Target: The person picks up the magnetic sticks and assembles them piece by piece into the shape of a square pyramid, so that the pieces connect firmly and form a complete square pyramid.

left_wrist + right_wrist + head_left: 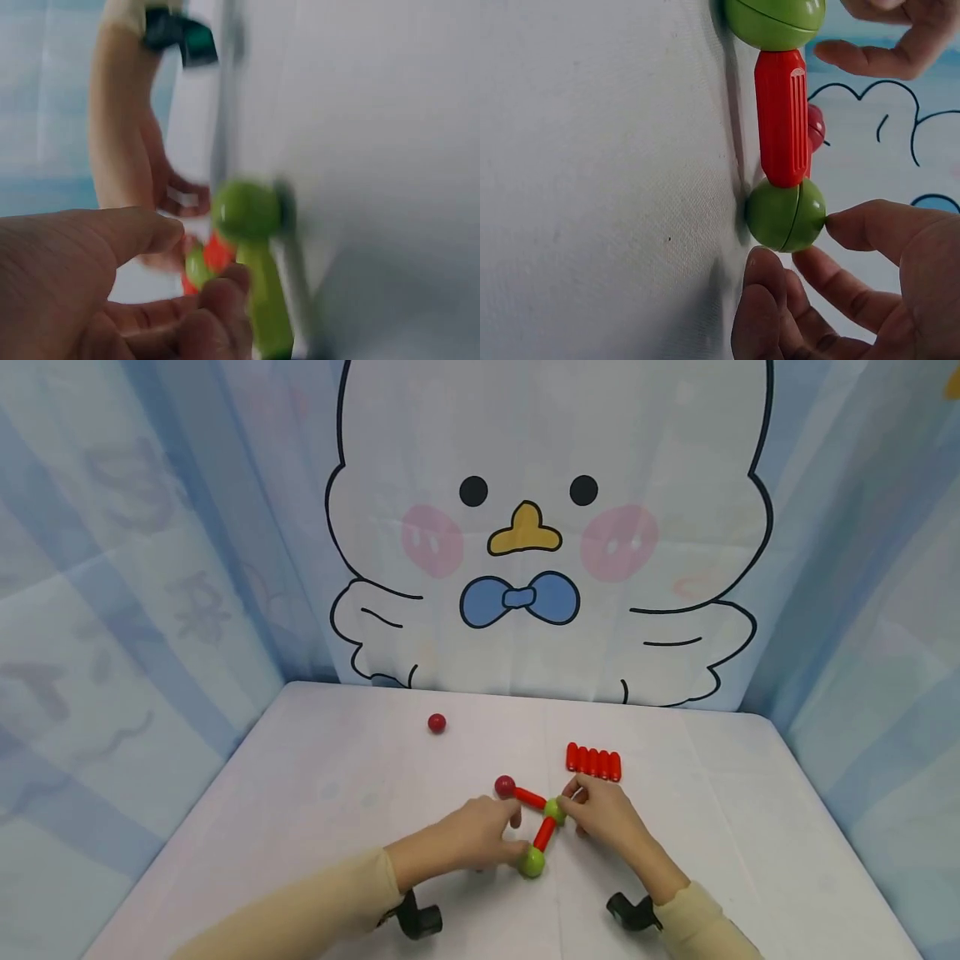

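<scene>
On the white table lies a joined chain: a red ball (505, 786), a red rod (530, 798), a green ball (554, 811), a second red rod (783, 118) and another green ball (532, 862). My right hand (606, 814) pinches the middle green ball between thumb and fingertips. Over the near end, my left hand (474, 833) has thumb and index finger spread apart, its thumb right at the near green ball. In the left wrist view a blurred yellow-green bar (268, 307) extends below a green ball (246, 211).
Several red rods (593, 762) lie side by side beyond my right hand. A loose red ball (437, 722) rests toward the back of the table (330, 760). Printed curtains (172, 568) surround the table's back and sides.
</scene>
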`<state>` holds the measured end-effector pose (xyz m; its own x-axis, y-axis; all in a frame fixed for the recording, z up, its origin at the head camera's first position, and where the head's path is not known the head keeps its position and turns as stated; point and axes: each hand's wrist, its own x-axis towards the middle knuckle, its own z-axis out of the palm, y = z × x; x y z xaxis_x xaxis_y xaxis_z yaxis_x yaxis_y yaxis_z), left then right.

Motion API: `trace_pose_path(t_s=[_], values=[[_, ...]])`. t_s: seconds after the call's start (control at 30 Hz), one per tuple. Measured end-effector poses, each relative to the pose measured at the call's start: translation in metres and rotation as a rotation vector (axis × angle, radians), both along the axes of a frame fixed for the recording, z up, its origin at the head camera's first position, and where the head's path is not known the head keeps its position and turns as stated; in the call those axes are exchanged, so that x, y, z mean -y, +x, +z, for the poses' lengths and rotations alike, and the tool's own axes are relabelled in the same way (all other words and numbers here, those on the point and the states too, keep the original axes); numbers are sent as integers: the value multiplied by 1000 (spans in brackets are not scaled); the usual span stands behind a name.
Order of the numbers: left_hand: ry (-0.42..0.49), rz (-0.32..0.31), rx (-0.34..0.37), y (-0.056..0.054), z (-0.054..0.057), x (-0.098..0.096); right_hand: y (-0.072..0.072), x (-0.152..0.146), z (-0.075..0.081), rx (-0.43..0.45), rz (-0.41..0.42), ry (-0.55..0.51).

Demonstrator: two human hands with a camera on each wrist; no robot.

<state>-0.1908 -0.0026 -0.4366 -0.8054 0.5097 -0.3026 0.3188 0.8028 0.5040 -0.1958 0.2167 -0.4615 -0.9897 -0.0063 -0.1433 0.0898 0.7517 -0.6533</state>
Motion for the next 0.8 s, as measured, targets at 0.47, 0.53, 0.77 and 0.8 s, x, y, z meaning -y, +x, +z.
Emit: trace_pose_path(t_s=[0.47,0.53,0.77,0.8], values=[[-82,0,16,21,-2,-5,9,-6,4,-31,37,41],[-83,4,6,18,-4,-1,11,-7,6,-11,41,55],[-85,13,-14,5,-11,9,18,-7,9,61,52,56],[-85,20,-22,3,-11,10,19,-6,9,70,59,47]])
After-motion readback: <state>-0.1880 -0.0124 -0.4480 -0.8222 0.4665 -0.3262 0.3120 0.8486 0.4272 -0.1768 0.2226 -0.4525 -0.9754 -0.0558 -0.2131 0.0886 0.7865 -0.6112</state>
